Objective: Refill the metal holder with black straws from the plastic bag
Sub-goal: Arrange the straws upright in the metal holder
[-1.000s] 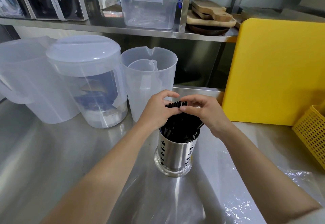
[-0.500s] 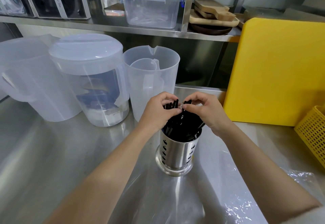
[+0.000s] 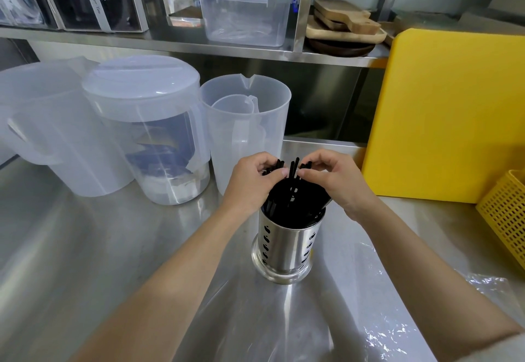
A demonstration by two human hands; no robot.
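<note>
Since holder already packed with straws, refill looks nearly done; left hand, right hand both pinching straw tops, just tidying. Bag flat on bench.

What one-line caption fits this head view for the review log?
Both hands, left hand and right hand, pinch the tops of black straws standing in a perforated metal holder on a steel counter.

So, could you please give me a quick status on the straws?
Both hands, left and right, pinching straws. Straws upright in holder. Bag flat beside; nothing blocking.
</note>
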